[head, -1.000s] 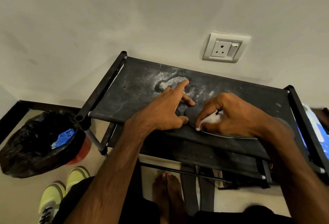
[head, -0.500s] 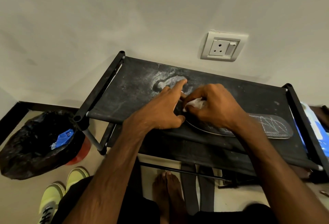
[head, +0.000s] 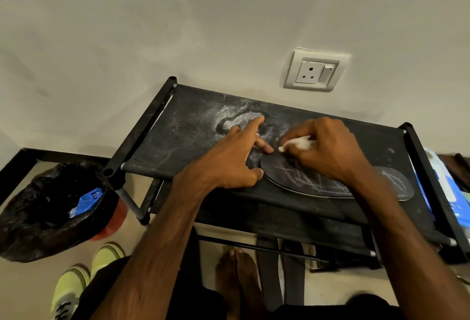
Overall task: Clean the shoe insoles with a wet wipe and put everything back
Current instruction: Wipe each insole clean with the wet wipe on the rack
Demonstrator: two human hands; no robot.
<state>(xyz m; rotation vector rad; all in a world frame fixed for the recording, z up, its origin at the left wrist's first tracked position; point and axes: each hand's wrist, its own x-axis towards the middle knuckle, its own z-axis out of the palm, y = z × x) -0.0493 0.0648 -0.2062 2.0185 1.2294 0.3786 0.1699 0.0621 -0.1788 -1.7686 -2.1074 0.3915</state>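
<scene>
Insole (head: pixel 318 182) lay flat on the dusty top shelf (head: pixel 193 126) of a black shoe rack. My left hand (head: pixel 229 162) rested just beside its toe end, fingers spread apart. My right hand (head: pixel 328 149) kept its fingers clamped on a white wet wipe (head: pixel 297 144) at that toe end.

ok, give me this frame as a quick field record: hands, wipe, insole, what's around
left hand: fingers spread on the rack top, thumb at the insole's toe end
right hand: grips wet wipe, pressing it at the toe end
insole: dark, stitched pattern, flat on shoe rack top shelf
rack top: dusty white marks
floor left: bin with black bag, yellow-green shoes
right edge: blue-white pack, partly cut off
</scene>
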